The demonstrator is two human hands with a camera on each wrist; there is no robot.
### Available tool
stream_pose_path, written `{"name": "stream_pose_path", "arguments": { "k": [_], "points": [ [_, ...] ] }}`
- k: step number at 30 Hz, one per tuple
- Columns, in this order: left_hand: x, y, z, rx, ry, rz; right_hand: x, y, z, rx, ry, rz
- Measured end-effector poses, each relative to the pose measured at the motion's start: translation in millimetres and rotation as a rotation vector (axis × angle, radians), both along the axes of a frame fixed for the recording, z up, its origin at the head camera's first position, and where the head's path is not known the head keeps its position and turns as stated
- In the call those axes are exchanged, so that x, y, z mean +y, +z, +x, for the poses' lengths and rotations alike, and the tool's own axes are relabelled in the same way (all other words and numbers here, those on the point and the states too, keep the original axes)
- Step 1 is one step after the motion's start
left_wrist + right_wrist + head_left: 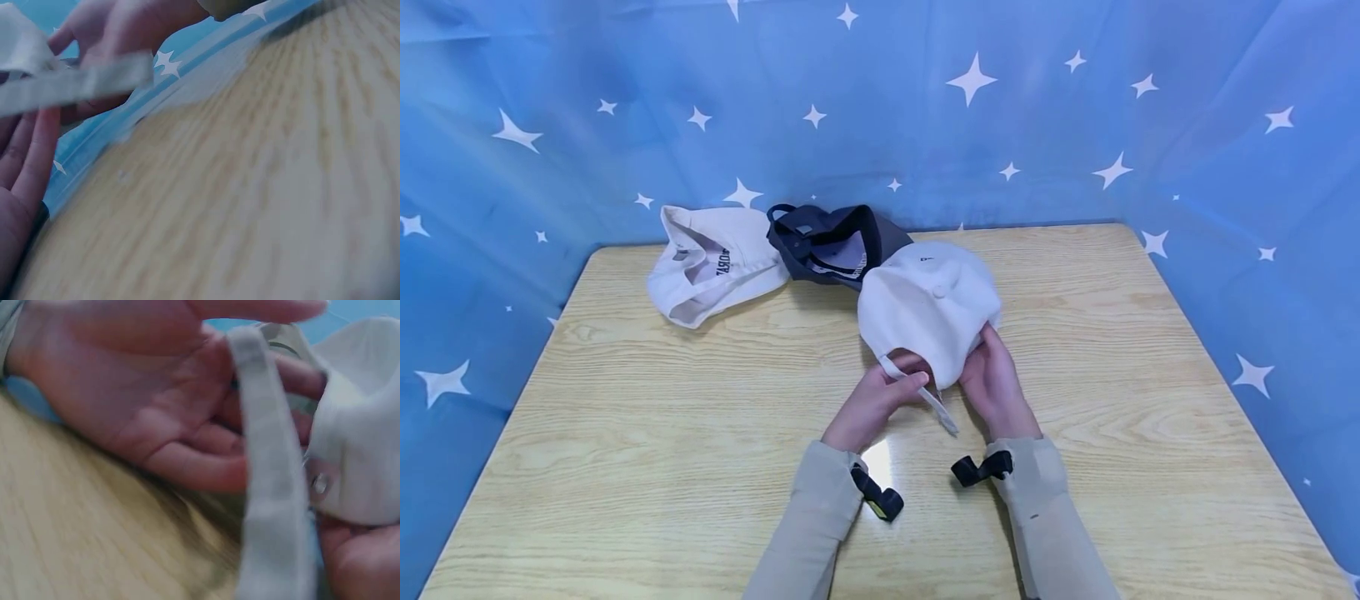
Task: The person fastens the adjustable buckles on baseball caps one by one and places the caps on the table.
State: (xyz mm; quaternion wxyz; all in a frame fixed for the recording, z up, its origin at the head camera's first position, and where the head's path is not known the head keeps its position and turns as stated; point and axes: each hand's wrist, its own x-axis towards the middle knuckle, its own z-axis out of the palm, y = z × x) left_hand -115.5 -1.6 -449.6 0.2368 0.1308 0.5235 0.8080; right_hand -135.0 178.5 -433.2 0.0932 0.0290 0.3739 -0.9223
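Note:
A white baseball cap (921,308) is held in both hands, its rear opening and loose strap (942,412) towards me. My left hand (880,400) grips it at the rear opening, the fingers reaching inside behind the strap, as the right wrist view shows. On the right side, my right hand (996,387) holds the cap with the thumb up along its outside; its other fingers are mostly hidden under the cap. A metal snap (320,483) shows near the strap end. Just behind lies a dark navy cap (891,237), its inside facing up, overlapped by the white one in the head view.
Left of the navy cap, an off-white cap (737,242) with dark lettering lies on its side, touching it. All are on a light wooden table (625,458). A blue curtain (880,100) with white stars stands along the back and sides. Black straps (880,496) circle both wrists.

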Motion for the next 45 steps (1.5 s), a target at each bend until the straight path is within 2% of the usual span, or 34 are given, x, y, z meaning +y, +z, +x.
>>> {"name": "stream_pose_path", "arguments": {
  "k": [3,6,9,14,18,23,27,30,36,39,45],
  "points": [
    [0.4,0.1,0.7,-0.056,0.089,-0.043,-3.9,1.2,1.6,0.037,0.063,0.157],
    [1.0,0.5,-0.1,-0.073,0.166,-0.048,-6.8,3.0,4.1,0.042,0.095,0.270],
    [0.5,0.9,-0.8,-0.061,0.184,-0.011,-7.7,4.6,7.1,0.065,0.117,0.326],
    [-2.1,2.9,-1.5,-0.100,0.159,0.172,-7.1,5.6,10.6,0.153,0.223,0.308],
    [-4.4,5.2,-2.4,-0.122,0.167,0.290,-7.4,5.0,12.3,0.216,0.319,0.263],
    [-6.2,7.6,-3.0,-0.121,0.172,0.380,-6.7,-0.3,12.5,0.255,0.405,0.106],
    [-4.1,9.8,-3.7,-0.102,0.192,0.419,-8.9,-1.8,14.2,0.232,0.435,0.057],
    [-3.1,10.8,-4.2,-0.071,0.192,0.419,-10.5,-1.6,14.8,0.236,0.436,0.104],
    [-6.6,10.6,-5.2,-0.031,0.193,0.410,-12.8,-6.0,12.4,0.289,0.533,0.166],
    [-7.4,10.3,-4.6,-0.031,0.202,0.410,-18.2,-6.7,12.1,0.279,0.499,0.118],
    [-9.0,9.5,-3.3,-0.063,0.210,0.375,-29.2,-2.1,14.4,0.227,0.285,-0.094]
  ]
}}
